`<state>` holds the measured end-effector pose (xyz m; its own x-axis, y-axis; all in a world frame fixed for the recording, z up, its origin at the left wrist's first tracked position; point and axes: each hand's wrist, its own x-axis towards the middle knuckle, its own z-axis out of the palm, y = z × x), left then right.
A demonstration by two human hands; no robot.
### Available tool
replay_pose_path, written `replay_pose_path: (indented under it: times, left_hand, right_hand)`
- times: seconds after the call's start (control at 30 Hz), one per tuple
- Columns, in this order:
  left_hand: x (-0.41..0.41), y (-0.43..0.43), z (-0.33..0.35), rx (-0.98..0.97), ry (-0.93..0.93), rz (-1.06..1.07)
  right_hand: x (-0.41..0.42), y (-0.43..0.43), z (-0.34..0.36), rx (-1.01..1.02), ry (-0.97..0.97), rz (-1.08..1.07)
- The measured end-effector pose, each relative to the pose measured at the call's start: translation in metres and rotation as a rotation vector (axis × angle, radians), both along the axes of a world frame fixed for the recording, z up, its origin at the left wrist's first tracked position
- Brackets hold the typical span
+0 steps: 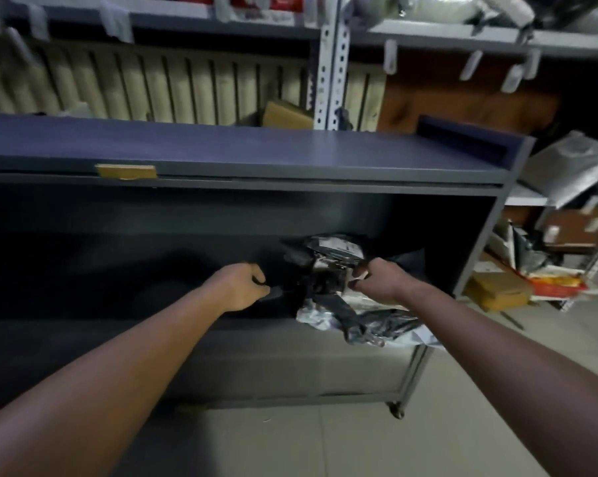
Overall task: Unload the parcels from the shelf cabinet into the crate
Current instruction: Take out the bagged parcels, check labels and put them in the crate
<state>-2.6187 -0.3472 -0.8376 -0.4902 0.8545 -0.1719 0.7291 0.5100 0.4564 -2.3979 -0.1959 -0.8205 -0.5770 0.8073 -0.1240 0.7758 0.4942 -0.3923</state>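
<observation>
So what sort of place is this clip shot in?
Probably a parcel storeroom: slotted metal racking, plastic mailer parcels in a wheeled shelf cabinet, and cardboard boxes nearby.

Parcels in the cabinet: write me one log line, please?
left hand: grips dark parcel | right hand: grips labelled parcel | place: shelf cabinet | crate: not seen

A person's two arms, bare along their whole visible length from above the elbow to the wrist, long and lean, end in a bare left hand [242, 287] and a bare right hand [383, 282], knuckles and thumbs showing in dim light.
</observation>
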Motion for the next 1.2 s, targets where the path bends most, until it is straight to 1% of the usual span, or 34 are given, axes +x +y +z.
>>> replay_pose_path:
  times: [0.2,0.4,0.53,0.63,0.73,0.87,0.97,1.07,1.2]
  left_hand:
    - [0.056,0.084,-0.017,0.009,-0.036,-0.077]
    - [0.09,0.143,-0.048,0.028,-0.018,-0.139]
    - [0.096,0.162,-0.062,0.055,0.024,-0.102]
    - [0.097,0.17,-0.066,0.041,0.038,-0.07]
    - [0.102,0.176,-0.068,0.019,0.042,-0.088]
    - [0.106,0.183,-0.07,0.027,0.019,-0.143]
    - [0.107,0.184,-0.066,-0.01,-0.009,-0.118]
    - [0.109,0.185,-0.059,-0.058,-0.014,-0.093]
    - [0.106,0.188,-0.055,-0.05,-0.074,-0.049]
  right_hand:
    - [0.055,0.057,-0.018,0.018,-0.078,-0.091]
    - [0.081,0.091,-0.043,0.064,-0.144,-0.175]
    - [0.08,0.106,-0.061,0.064,-0.193,-0.188]
    - [0.077,0.114,-0.075,0.017,-0.196,-0.192]
    - [0.076,0.12,-0.082,-0.022,-0.164,-0.227]
    - [0.076,0.127,-0.09,0.01,-0.134,-0.282]
    - [0.078,0.127,-0.093,0.035,-0.093,-0.326]
    - [0.079,0.127,-0.092,0.051,-0.003,-0.382]
    - [0.081,0.131,-0.095,0.045,0.062,-0.411]
